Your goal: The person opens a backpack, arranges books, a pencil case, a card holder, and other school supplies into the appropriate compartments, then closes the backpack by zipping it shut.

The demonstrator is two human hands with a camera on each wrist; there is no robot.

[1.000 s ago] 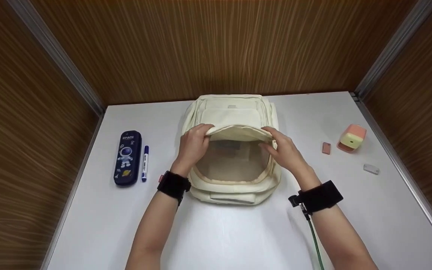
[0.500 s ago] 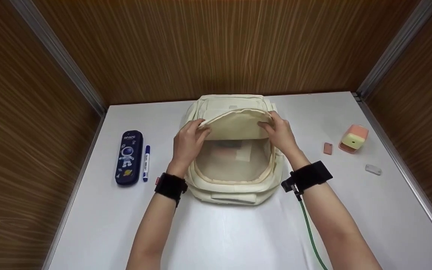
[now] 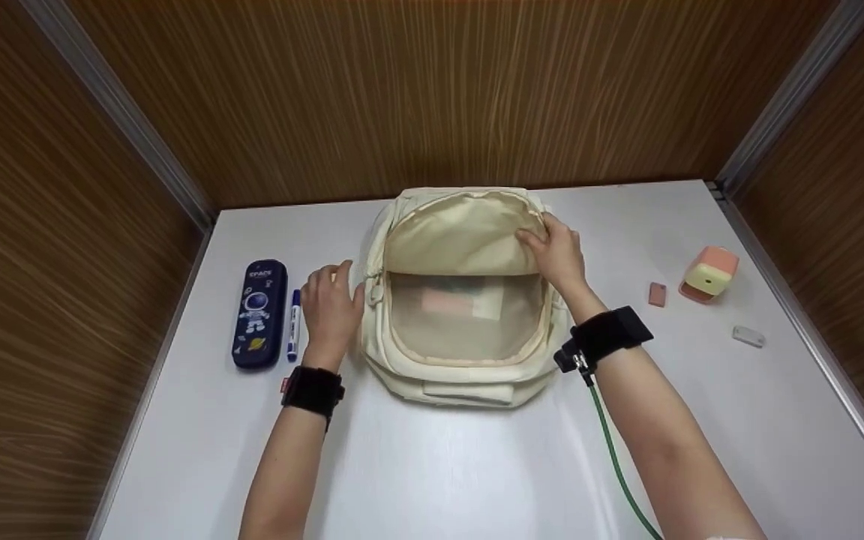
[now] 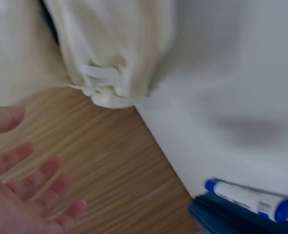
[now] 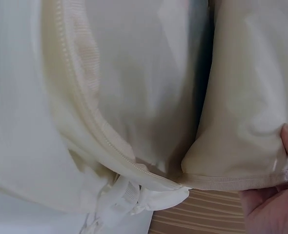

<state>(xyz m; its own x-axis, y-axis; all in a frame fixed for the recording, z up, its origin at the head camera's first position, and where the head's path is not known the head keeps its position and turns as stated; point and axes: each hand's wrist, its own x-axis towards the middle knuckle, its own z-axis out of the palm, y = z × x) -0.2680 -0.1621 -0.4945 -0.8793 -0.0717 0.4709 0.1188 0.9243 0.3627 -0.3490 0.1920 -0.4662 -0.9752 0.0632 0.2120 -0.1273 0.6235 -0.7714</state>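
A cream backpack lies on the white table with its front flap folded back, showing a grey mesh panel with pinkish and white shapes behind it. My right hand pinches the flap's right edge; the right wrist view shows thumb and fingers on its hem beside the zipper. My left hand holds nothing, fingers spread, between the backpack and a blue-capped marker. In the left wrist view its fingers are apart and relaxed, near the bag's side.
A dark blue pencil case with an astronaut print lies left of the marker. On the right are a pink and yellow object, a small pink block and a small grey piece. Wood-grain panels stand around the table.
The flap has swung up and back, uncovering more of the mesh. My left hand has let go of it and moved left towards the marker. My right hand has risen with the flap's edge.
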